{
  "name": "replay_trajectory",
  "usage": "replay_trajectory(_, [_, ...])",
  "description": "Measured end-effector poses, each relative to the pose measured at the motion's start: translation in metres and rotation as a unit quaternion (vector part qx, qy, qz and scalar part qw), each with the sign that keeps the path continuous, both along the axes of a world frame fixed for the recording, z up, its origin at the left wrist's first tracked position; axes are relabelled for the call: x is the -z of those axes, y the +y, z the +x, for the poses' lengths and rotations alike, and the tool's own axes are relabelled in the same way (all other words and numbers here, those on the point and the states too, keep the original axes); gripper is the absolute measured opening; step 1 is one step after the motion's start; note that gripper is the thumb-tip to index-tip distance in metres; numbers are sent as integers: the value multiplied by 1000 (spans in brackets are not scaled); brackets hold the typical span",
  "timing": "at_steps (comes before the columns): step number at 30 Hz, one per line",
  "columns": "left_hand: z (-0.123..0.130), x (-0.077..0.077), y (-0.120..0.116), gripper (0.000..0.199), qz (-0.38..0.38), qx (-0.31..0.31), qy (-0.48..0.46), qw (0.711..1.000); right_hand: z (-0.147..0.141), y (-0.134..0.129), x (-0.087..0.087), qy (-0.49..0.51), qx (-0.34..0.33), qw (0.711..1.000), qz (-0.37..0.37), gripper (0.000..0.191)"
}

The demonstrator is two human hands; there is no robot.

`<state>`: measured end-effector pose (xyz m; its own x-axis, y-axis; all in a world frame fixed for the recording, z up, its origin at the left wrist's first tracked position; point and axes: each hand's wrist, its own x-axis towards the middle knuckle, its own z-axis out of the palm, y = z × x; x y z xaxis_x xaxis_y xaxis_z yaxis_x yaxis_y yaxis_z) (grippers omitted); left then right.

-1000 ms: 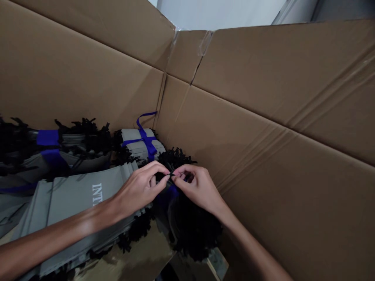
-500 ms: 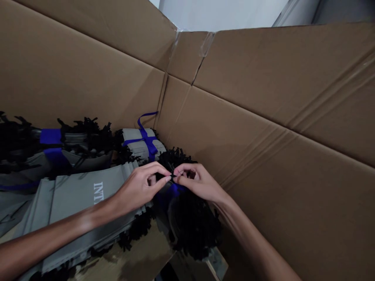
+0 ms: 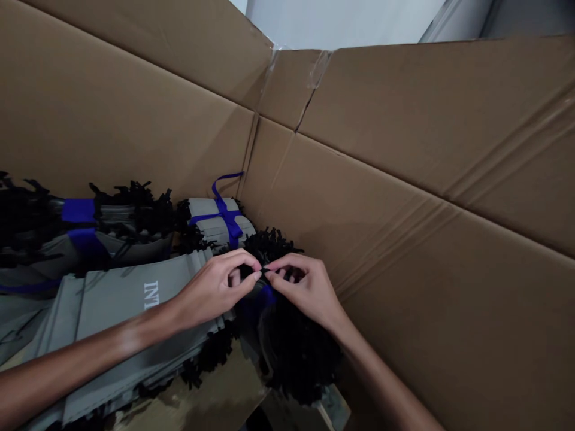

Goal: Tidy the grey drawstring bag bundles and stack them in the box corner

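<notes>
Left hand [image 3: 215,290], right hand [image 3: 308,287] — both pinched on a black strand [image 3: 265,271] (grey bundles [image 3: 121,305] beside), cardboard wall [image 3: 395,251] close.

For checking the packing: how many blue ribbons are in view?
5, others may be hidden: band and band upper left, strip lower left, cross on a grey bundle, patch under the right hand.
</notes>
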<state>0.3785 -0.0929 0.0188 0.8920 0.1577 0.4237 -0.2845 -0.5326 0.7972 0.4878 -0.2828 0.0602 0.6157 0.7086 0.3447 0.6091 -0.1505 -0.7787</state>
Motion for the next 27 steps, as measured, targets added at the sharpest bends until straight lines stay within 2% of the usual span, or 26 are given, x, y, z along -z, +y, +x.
replay_trajectory(3, [0, 1, 1, 18, -7, 12, 4, 1000, -4, -1, 3, -59, 0, 998, 26, 13])
replay_trajectory(8, [0, -1, 4, 18, -4, 31, 9, 999, -4, -4, 4, -138, -41, 988, 51, 14])
replay_trajectory(12, [-1, -3, 5, 17, 24, 39, -2, 999, -1, -5, 0, -191, -42, 981, 11, 11])
replay_trajectory(16, [0, -3, 7, 15, 51, 40, -12, 998, 1, -4, -5, -192, -49, 980, -22, 9])
replay_trajectory(19, [0, -3, 7, 14, 62, 45, -17, 997, 3, -3, -8, -150, -60, 986, -40, 11])
replay_trajectory(22, [-1, -3, 8, 14, 63, 52, -17, 997, 6, -1, -9, -49, -69, 995, -60, 11])
replay_trajectory(25, [-2, -5, 8, 14, 53, 55, -9, 997, 12, 2, -11, 65, -83, 990, -90, 7])
replay_trajectory(27, [-1, -6, 9, 15, 44, 53, -3, 998, 16, 3, -13, 106, -95, 984, -108, 7])
